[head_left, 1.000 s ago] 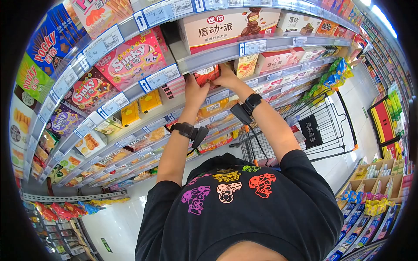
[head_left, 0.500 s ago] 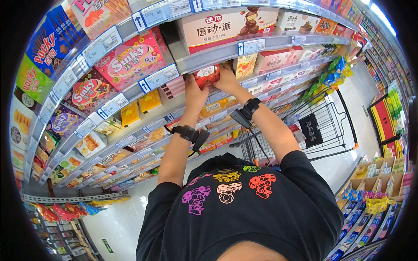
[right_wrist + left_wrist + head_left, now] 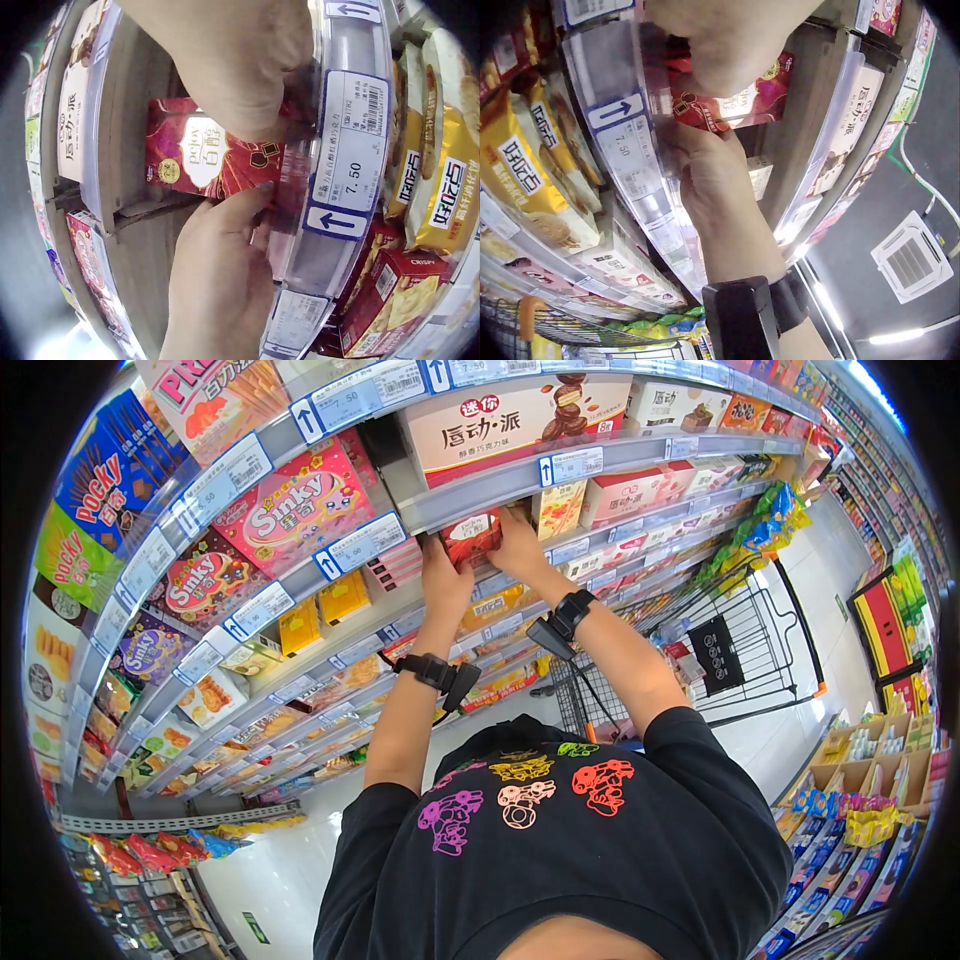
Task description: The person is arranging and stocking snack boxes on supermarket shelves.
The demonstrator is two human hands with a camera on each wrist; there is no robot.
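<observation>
A red box of Pejoy biscuit sticks (image 3: 472,538) is at the front of a shelf, between both hands. My left hand (image 3: 447,577) holds its left end; the right hand (image 3: 521,550) holds the opposite end. The right wrist view shows the printed front of the Pejoy box (image 3: 202,154), with the left thumb (image 3: 259,196) along its edge. In the left wrist view, the left hand (image 3: 731,45) covers part of the box. Most fingertips are hidden behind the box and the shelf lip.
Above stands a large white-and-red chocolate pie box (image 3: 520,425); pink Sinky boxes (image 3: 310,500) are to the left. A price rail (image 3: 341,150) runs along the shelf front. A wire shopping cart (image 3: 760,660) is at the right, by yellow-blue hanging bags (image 3: 775,525).
The red box has tipped so that more of its printed front faces up. Both hands have stayed around it, with only small shifts.
</observation>
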